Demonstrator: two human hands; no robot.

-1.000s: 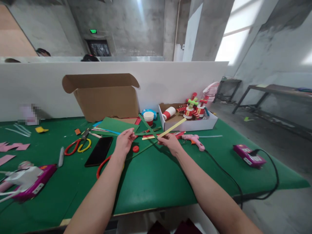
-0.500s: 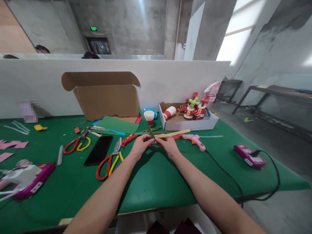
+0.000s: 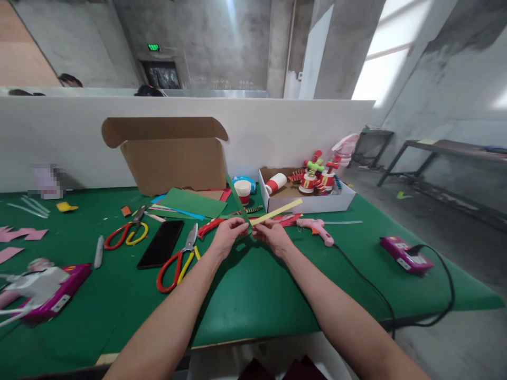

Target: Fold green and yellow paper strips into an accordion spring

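Two paper strips meet between my hands above the table's middle. My left hand [image 3: 229, 235] pinches the lower end of a green strip [image 3: 237, 199], which points up and slightly left. In the fingers of my right hand [image 3: 273, 236] is the near end of a yellow strip [image 3: 278, 211], slanting up to the right. The strips form a V where the fingertips nearly touch. Just beyond them stands a red and white paper cup [image 3: 243, 192], and a pink glue gun [image 3: 321, 231] lies right of my right hand.
Left of my hands lie scissors [image 3: 171, 272], a black phone [image 3: 160, 244] and green paper sheets [image 3: 193, 202]. A white box [image 3: 309, 203] of cup figures sits behind. Purple power strips [image 3: 406, 256] rest at both sides; a black cable crosses the right edge.
The yellow strip has tilted more upward at its far end. My hands have drawn very slightly apart at the fingertips, while the green strip stays nearly in place.
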